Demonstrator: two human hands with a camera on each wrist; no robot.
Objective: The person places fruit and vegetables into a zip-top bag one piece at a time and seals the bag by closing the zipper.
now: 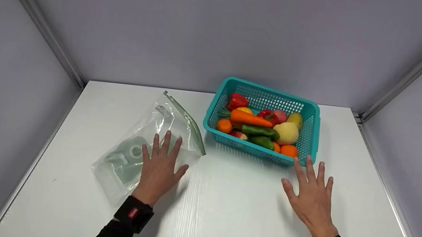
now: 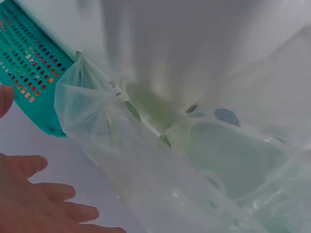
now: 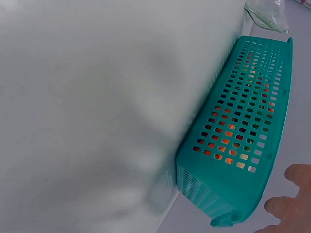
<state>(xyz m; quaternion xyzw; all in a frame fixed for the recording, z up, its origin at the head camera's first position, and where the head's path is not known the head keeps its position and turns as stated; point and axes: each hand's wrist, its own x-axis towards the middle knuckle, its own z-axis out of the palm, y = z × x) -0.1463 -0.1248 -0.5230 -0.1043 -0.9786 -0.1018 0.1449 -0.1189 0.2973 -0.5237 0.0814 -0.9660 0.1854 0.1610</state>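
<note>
My left hand (image 1: 159, 170) is over the right part of a clear zip bag (image 1: 109, 170), its fingers straight and spread; whether it touches the plastic I cannot tell. The bag lies flat on the left of the table, with a green zip strip along its upper right edge and a pale green print. My right hand (image 1: 312, 199) has its fingers spread, just in front of the right corner of a teal plastic basket (image 1: 247, 148), and holds nothing. Inside the basket are a carrot (image 1: 248, 118), green peppers (image 1: 260, 132), a red pepper (image 1: 238, 101), oranges (image 1: 289, 151) and a pale yellow round fruit (image 1: 286, 133).
The white table (image 1: 223, 215) is bounded by grey panels behind (image 1: 220, 36) and on both sides. The basket stands near the table's back edge, with the bag's zip end close to its left side. Black bands (image 1: 134, 214) are round both wrists.
</note>
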